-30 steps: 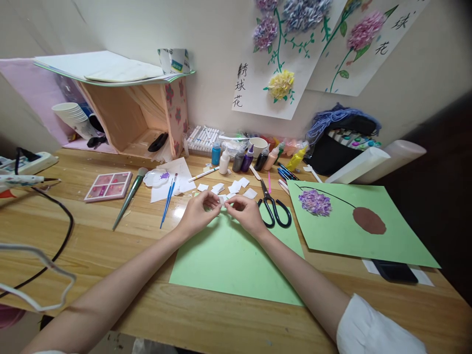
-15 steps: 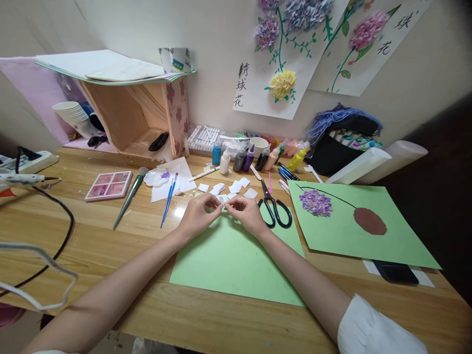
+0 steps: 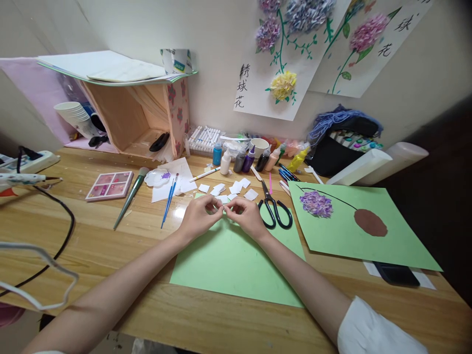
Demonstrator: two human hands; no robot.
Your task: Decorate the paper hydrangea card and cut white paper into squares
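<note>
My left hand (image 3: 201, 216) and my right hand (image 3: 245, 216) meet fingertip to fingertip above a plain green sheet (image 3: 239, 265). Both are closed in a pinch on one small piece of white paper (image 3: 223, 207), which the fingers almost wholly hide. Just beyond the fingers lie several loose white paper pieces (image 3: 251, 194). Black-handled scissors (image 3: 272, 209) rest beside my right hand, their blades pointing away. Farther right, a second green sheet (image 3: 339, 241) bears a purple crumpled-paper flower (image 3: 316, 204), a thin dark line and a brown oval (image 3: 370, 222).
Paint bottles (image 3: 249, 160) line the back. At the left are blue brushes (image 3: 169, 201), a large green-handled brush (image 3: 129, 199), a pink palette box (image 3: 109, 186) and a glue gun (image 3: 22, 180) with its cable. A phone (image 3: 396, 274) lies partly under the right sheet.
The fingertips have drawn closer around the white paper piece, so less of it shows. Both arms stay nearly where they were, and the things on the table have not moved.
</note>
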